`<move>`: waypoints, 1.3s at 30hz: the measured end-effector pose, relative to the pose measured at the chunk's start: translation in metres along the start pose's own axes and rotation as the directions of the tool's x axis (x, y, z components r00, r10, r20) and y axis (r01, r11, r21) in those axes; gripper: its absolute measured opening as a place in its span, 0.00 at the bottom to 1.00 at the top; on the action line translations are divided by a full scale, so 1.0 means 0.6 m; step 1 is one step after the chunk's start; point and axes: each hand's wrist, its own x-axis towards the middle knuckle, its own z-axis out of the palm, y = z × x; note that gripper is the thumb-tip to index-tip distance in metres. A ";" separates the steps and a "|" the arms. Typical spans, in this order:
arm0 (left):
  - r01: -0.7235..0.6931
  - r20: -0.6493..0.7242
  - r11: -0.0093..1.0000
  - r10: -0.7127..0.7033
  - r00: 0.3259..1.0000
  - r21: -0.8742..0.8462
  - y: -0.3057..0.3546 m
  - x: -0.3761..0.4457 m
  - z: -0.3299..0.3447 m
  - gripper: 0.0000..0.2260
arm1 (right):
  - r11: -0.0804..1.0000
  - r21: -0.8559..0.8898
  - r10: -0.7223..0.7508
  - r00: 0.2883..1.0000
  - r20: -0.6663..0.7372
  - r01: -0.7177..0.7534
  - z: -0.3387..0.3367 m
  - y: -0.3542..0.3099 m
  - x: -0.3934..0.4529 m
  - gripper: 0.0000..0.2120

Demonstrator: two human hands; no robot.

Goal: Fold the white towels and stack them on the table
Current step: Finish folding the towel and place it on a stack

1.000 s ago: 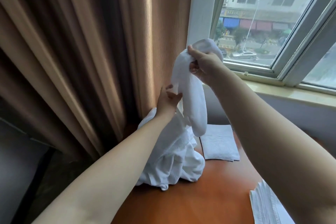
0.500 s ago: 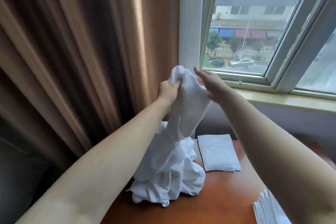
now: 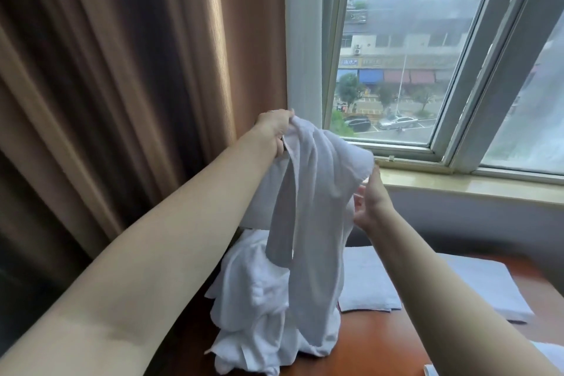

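Note:
A white towel (image 3: 314, 192) hangs in the air above the table, bunched and twisted. My left hand (image 3: 273, 131) grips its top corner near the curtain. My right hand (image 3: 370, 201) touches the towel's right edge with fingers spread, thumb up; whether it pinches the cloth I cannot tell. Below lies a crumpled heap of white towels (image 3: 253, 308) on the brown wooden table (image 3: 381, 342). A folded white towel (image 3: 366, 281) lies flat behind the heap, and another folded towel (image 3: 482, 287) lies to its right.
Brown curtains (image 3: 122, 85) hang at the left, close to the heap. A window (image 3: 396, 55) with a sill (image 3: 473, 183) runs behind the table. A white towel edge (image 3: 430, 371) shows at the bottom right.
My left hand has taken the towel's top and raised it toward the curtain. My right hand has slid down off the top to the towel's right edge, and the towel has spread wider.

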 end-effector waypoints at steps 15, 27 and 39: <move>0.053 -0.190 0.964 -0.002 0.982 0.260 -0.075 0.030 -0.207 0.17 | 0.933 -0.312 -0.262 0.934 -0.244 0.181 -0.047 -0.037 0.022 0.13; 0.007 -0.137 0.976 -0.037 0.990 -0.218 -0.081 0.021 -0.322 0.15 | 0.917 -0.383 -0.108 0.994 0.025 0.109 -0.011 -0.094 -0.031 0.17; 0.006 -0.060 0.966 -0.022 0.998 -0.258 -0.081 -0.007 -0.379 0.07 | 0.893 -0.303 -0.327 0.942 0.076 0.334 0.033 -0.114 -0.052 0.05</move>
